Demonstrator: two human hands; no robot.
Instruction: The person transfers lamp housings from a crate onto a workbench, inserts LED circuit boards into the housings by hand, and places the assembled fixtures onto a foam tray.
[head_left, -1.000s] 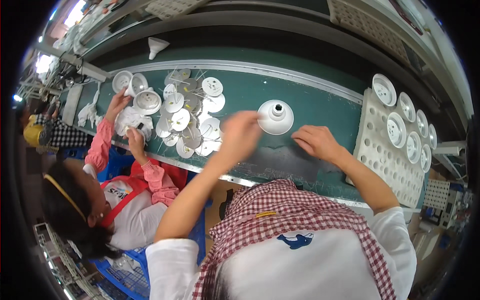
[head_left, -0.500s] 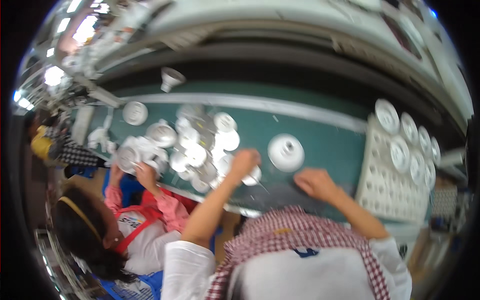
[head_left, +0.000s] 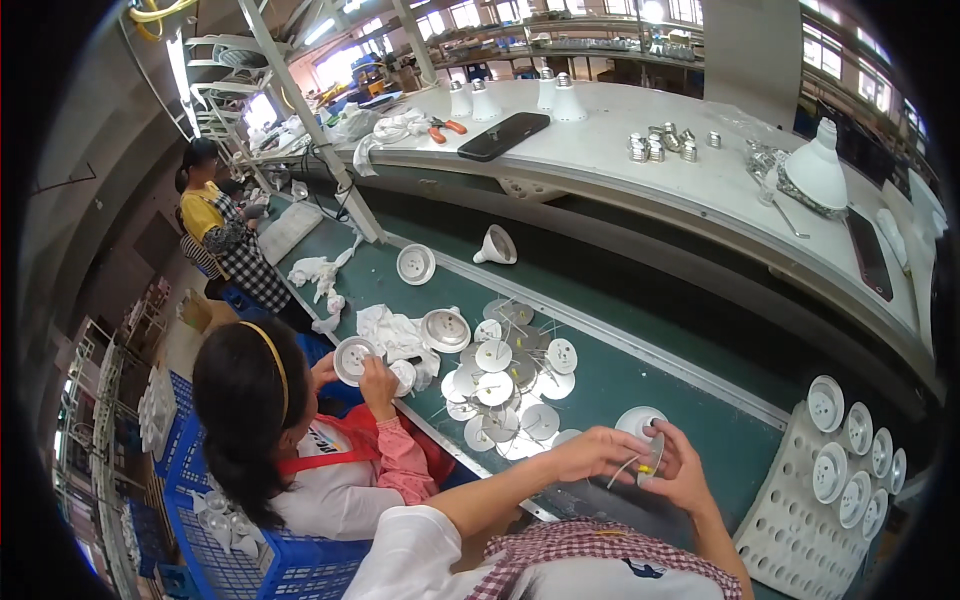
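Round disc [head_left: 653, 457], thin, flat and pale grey-white, was held edge-on between the two hands above the green belt [head_left: 640, 375], its flat face turned toward the left hand and its long axis standing nearly upright. Fine wire leads [head_left: 623, 470] were seen trailing from its lower edge toward the left hand. The left hand [head_left: 590, 456] was curled narrowly, fingertips pinched close at the wires just beside the disc. The right hand [head_left: 683, 472] was closed on the disc, thumb and fingers gripping its rim. Directly beyond the hands, a white domed housing [head_left: 636, 420] was partly hidden by the fingers. To the left of the left hand, a loose heap of similar discs [head_left: 510, 385] was spread on the belt, smooth, circular and overlapping, with thin wires sticking out. To the right of the right hand, a white perforated tray [head_left: 800, 515] was seen, with round white cup-shaped housings [head_left: 830, 470] seated in its far rows. Farther left, another person's hands [head_left: 375, 378] were held around a round white part [head_left: 352, 358].
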